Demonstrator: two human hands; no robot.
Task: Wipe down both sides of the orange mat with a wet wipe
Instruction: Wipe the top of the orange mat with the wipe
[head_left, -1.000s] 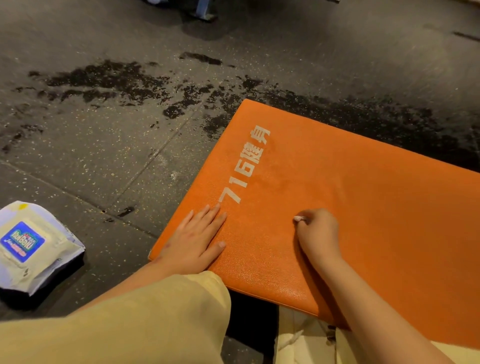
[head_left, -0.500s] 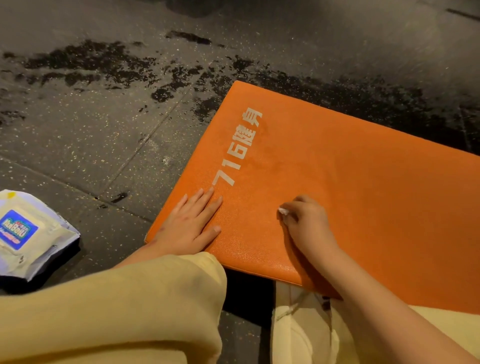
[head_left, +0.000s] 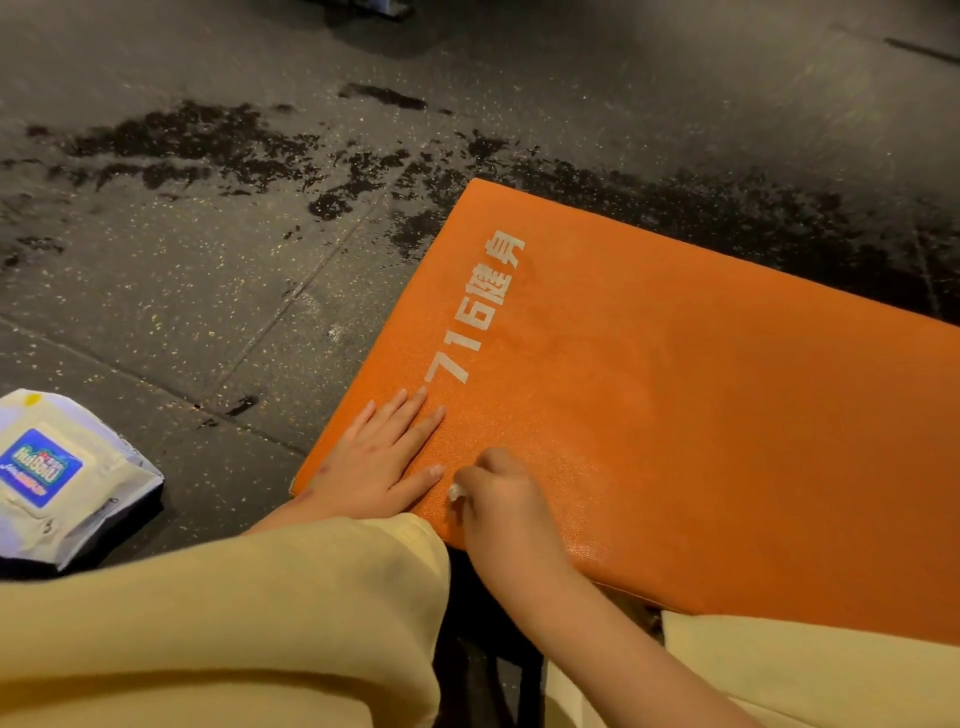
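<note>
Orange mat (head_left: 701, 415), white lettering; speckled dark floor (head_left: 208, 260).

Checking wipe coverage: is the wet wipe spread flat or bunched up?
Bunched up: only a small white tip of the wet wipe shows from the curled right hand.

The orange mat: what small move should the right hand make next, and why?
Probably sweep the right hand, which pinches the wet wipe, rightward across the orange mat. The flat left hand lies just beside it and blocks the near corner, while most of the mat stretches to the right.
</note>
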